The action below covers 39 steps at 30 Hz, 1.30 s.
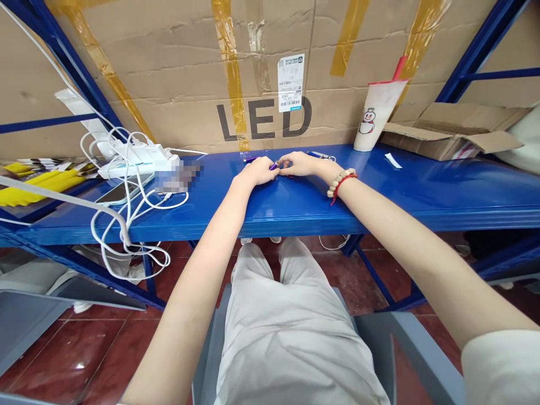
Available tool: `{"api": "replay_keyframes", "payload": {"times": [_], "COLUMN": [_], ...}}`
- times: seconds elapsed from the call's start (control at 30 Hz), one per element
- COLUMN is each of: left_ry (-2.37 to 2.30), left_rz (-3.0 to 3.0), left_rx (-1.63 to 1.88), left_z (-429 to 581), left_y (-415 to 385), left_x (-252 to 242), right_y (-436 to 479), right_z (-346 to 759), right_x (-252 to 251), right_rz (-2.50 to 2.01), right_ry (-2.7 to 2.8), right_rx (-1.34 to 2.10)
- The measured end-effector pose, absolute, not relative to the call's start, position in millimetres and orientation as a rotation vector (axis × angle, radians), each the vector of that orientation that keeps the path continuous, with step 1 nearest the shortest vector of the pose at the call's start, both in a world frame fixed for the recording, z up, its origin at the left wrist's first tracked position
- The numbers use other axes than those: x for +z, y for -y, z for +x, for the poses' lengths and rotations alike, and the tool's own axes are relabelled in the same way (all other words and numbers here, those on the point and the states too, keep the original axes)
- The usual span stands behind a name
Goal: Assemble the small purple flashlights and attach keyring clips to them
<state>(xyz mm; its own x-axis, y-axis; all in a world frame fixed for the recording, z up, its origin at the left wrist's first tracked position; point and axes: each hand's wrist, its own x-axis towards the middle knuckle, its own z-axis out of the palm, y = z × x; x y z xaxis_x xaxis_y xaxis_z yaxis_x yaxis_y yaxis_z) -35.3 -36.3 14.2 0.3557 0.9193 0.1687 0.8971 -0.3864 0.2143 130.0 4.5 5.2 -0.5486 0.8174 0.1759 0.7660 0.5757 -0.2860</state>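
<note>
Both my hands rest on the blue metal shelf (295, 202), close together near its back. My left hand (256, 171) is closed in a pinch on a small purple pen-like part (274, 165). My right hand (300, 163) is closed too, its fingertips meeting the same purple piece from the right; a bead bracelet with a red cord (341, 182) is on that wrist. Another purple piece (250, 160) lies just behind my left hand, and a pen with a blue body (320, 155) lies behind my right hand.
A cardboard box marked LED (261, 67) stands along the back. At left a white power strip with chargers and cables (135, 157) and a phone (124, 191). At right a drink cup with a red straw (375, 115), an open flat carton (451, 135), a paper slip (393, 161).
</note>
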Motion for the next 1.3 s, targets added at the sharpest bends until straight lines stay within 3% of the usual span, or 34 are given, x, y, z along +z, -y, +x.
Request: {"api": "replay_keyframes", "payload": {"times": [1.3], "left_ry": [-1.667], "left_rz": [2.428], "left_rx": [0.433], "left_z": [-32], "left_y": [43], "left_x": [16], "right_y": [0], "right_z": [132], "right_x": [9], "right_rz": [-1.368], "right_ry": [2.609], "right_rx": [0.189]}}
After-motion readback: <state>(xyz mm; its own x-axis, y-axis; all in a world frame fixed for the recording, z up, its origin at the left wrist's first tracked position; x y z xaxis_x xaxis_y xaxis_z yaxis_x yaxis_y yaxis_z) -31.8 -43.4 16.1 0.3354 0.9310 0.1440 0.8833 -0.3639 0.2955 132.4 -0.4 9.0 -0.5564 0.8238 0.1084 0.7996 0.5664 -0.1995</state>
